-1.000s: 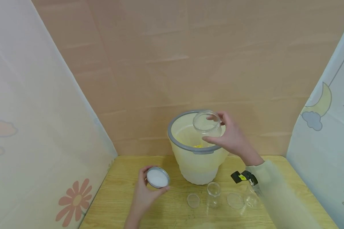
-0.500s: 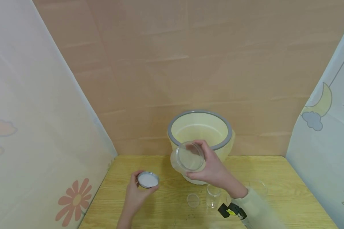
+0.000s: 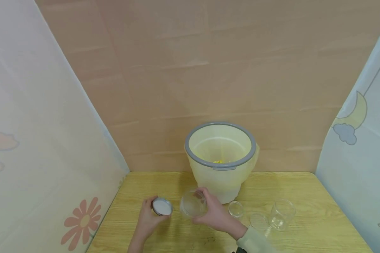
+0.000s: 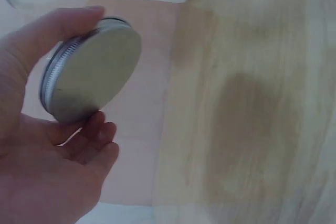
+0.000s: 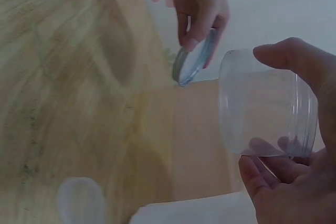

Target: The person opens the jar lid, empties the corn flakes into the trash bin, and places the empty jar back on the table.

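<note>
My left hand (image 3: 146,218) pinches a silver metal screw lid (image 3: 162,206) by its edge, the white inner side facing up toward the head camera. In the left wrist view the lid's plain metal top (image 4: 100,74) shows between thumb and fingers. My right hand (image 3: 216,215) grips a clear, wide-mouthed jar (image 3: 190,204) around its side. The right wrist view shows the jar (image 5: 257,106) lying sideways in the grip, with nothing visible inside. Lid and jar are held above the table, a small gap apart.
A cream bin (image 3: 216,182) with a grey rim stands behind the hands, some yellow bits (image 3: 218,162) inside. On the wooden table (image 3: 316,225) to the right are a small clear jar (image 3: 235,208), a clear disc (image 3: 259,222) and a larger clear jar (image 3: 283,213).
The right hand has brought the jar from over the bin down and left, toward the lid. The left hand has shifted slightly left and down with the lid.
</note>
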Motion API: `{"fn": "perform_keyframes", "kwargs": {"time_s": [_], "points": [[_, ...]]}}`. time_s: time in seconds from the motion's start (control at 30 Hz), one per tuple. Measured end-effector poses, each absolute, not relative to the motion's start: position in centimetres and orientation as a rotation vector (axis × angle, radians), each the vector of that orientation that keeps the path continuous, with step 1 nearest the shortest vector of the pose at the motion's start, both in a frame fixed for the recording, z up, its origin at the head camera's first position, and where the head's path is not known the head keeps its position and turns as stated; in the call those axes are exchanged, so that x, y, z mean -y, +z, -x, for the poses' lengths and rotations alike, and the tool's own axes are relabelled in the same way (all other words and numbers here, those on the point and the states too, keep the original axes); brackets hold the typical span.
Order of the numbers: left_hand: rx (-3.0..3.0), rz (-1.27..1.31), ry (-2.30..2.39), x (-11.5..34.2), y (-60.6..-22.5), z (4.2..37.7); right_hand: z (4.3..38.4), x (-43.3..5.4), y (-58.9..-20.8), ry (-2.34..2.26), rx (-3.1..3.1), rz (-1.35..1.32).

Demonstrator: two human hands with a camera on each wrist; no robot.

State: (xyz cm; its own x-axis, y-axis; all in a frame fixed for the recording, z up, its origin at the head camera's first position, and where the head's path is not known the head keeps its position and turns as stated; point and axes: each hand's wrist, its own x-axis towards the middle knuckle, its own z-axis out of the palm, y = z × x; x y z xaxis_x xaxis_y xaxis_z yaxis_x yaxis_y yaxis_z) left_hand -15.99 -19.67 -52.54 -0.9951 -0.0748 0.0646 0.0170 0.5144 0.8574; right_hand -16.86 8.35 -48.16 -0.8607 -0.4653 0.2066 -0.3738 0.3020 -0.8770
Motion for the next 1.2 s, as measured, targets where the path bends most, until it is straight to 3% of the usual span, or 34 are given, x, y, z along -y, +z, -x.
{"fn": "perform_keyframes", "kwargs": {"time_s": [0.4, 1.2], "points": [[2.862, 0.062, -1.389, 20.5, -56.1, 16.7, 17.6, -6.5, -56.0, -1.381, -2.547, 0.645], [2.941, 0.059, -1.037, 19.9, -57.3, 16.6, 18.0, -5.4, -57.2, -1.102, -2.771, 0.640]]}}
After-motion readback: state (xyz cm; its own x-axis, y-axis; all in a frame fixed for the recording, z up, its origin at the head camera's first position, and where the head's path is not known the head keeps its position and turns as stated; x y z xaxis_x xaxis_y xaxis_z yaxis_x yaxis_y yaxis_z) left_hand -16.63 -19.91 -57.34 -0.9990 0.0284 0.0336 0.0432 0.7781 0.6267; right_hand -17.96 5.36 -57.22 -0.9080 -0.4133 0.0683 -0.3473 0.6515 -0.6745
